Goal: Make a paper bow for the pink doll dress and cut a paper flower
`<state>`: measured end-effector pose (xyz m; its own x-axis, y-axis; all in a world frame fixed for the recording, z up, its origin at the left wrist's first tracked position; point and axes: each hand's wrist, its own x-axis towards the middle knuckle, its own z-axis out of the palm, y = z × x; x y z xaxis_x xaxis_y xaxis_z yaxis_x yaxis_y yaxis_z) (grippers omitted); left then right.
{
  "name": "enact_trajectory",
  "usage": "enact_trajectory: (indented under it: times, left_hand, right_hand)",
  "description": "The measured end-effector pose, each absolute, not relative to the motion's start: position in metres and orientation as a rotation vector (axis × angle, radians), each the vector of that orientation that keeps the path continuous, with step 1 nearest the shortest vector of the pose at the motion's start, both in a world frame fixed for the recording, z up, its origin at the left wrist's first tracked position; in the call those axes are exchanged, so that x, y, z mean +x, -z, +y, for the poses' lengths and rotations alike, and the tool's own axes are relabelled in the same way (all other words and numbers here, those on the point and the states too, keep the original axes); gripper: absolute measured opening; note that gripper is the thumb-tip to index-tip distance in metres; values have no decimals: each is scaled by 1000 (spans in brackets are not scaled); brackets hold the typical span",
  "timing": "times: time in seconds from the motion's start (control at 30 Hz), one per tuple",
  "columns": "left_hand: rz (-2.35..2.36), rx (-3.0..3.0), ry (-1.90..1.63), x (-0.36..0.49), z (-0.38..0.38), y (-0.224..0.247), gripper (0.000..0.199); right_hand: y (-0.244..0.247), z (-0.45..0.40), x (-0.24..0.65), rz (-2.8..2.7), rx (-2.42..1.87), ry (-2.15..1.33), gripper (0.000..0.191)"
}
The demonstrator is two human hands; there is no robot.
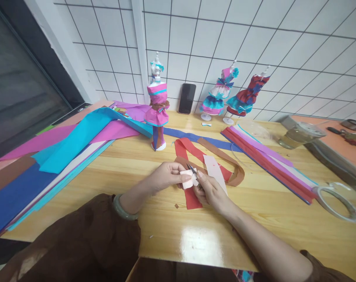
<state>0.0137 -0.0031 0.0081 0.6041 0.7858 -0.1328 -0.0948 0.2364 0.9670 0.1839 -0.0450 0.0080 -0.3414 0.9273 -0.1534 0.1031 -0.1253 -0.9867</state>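
Between thumb and fingers, my left hand (165,177) pinches a small white paper piece (186,179) above the wooden table. My right hand (210,190) is closed round small scissors (192,168), whose dark pointed tips show at the paper's upper edge; the handles are hidden in the fingers. Beneath and behind the hands lie a red strip (193,199), brown strips (221,151) and a pale pink strip (215,169). A tiny brown scrap (177,206) rests near my left hand.
A dress form in pink (157,103) stands ahead, with two more (214,98) (248,96) by the tiled wall. A phone (187,98) leans there. Coloured sheets (63,149) cover the left side; folded strips (268,164), a tape ring (338,203) and a glass cup (301,135) lie right.
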Motion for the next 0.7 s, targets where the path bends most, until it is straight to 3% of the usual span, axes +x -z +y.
enact_trajectory:
  times: [0.7]
  left_hand:
    - [723, 1171, -670, 14, -3, -10, 26]
  right_hand:
    - [-10, -45, 182, -1460, -1213, -1529, 44]
